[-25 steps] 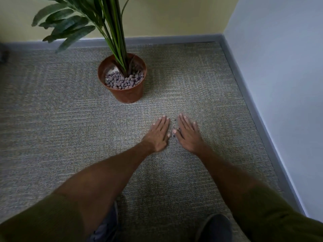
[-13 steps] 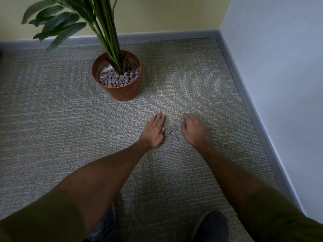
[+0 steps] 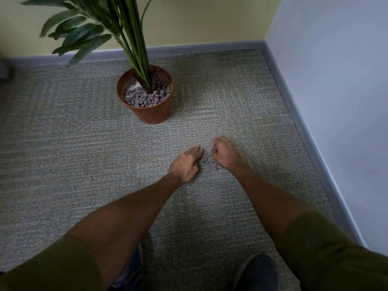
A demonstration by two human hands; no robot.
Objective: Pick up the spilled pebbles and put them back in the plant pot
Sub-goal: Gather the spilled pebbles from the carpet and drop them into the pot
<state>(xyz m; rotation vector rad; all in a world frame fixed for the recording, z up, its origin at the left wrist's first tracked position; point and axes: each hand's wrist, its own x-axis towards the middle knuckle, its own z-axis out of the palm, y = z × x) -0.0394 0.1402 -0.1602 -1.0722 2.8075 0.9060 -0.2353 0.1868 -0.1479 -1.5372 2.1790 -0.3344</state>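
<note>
my left hand (image 3: 185, 164) and right hand (image 3: 224, 153), both cupped but holding nothing yet, corralled spilled pebbles (image 3: 209, 161); next i'd scoop toward the far-left pot (image 3: 150, 112).

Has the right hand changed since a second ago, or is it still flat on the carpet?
Yes. The right hand has curled its fingers in toward the spilled pebbles; against the plant pot its place looks about the same.

Hands curled from flat: left hand (image 3: 185, 164), right hand (image 3: 225, 153) bunching spilled pebbles (image 3: 209, 161) tighter.

Head view, angled down, carpet (image 3: 63, 143) near
</note>
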